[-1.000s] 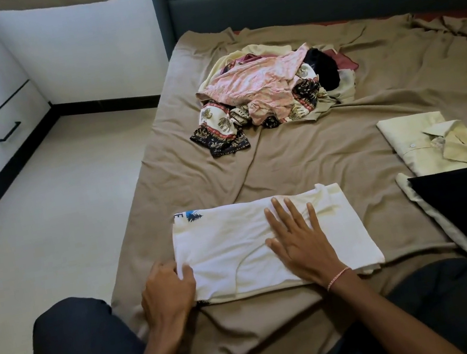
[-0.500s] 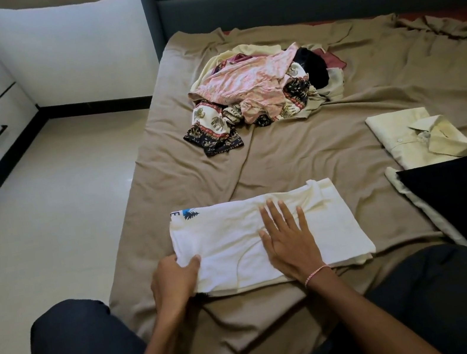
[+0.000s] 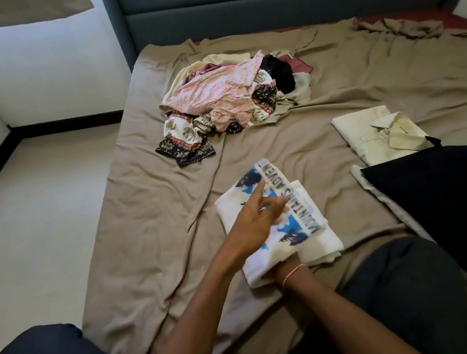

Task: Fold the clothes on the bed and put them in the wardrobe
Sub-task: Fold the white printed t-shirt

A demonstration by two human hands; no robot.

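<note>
One T-shirt (image 3: 318, 243) folded over; left hand (image 3: 253, 224) atop, right hand (image 3: 278, 273) beneath.

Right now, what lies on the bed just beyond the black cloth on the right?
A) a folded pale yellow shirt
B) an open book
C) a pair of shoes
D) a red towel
A: a folded pale yellow shirt, collar showing, lies just past the black cloth on the bed.
</note>
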